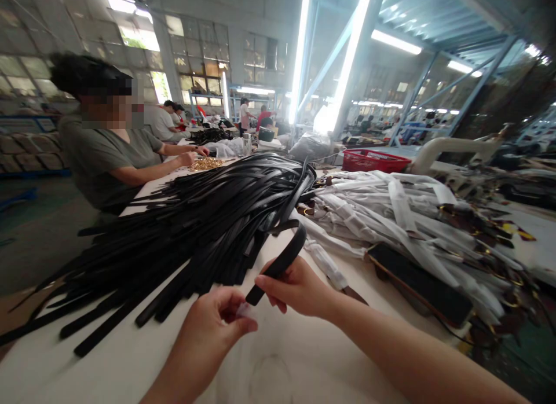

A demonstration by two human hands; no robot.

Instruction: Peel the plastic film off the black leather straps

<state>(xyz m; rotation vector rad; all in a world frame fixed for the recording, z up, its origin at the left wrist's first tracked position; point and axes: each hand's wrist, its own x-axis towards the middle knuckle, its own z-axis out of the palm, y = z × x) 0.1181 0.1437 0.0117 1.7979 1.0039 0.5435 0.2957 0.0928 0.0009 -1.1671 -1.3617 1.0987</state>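
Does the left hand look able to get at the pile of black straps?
Probably yes: the left hand, pinching a small translucent piece, sits right beside the pile of black straps and nothing stands between them, though its fingers hold that piece.

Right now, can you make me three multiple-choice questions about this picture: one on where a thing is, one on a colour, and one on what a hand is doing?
1. Where is the red plastic basket?
A) Under the table
B) Beyond the white wrapped bundles
C) On a seated person's lap

2. What colour is the long flat strap in the right hand?
A) Red
B) White
C) Black

3. What is the left hand doing?
A) Pinching a small whitish piece
B) Lying flat and open
C) Gripping the strap

1: B, the basket sits past the bundles' far end.
2: C, the strap shows black.
3: A, the fingers close on the piece.
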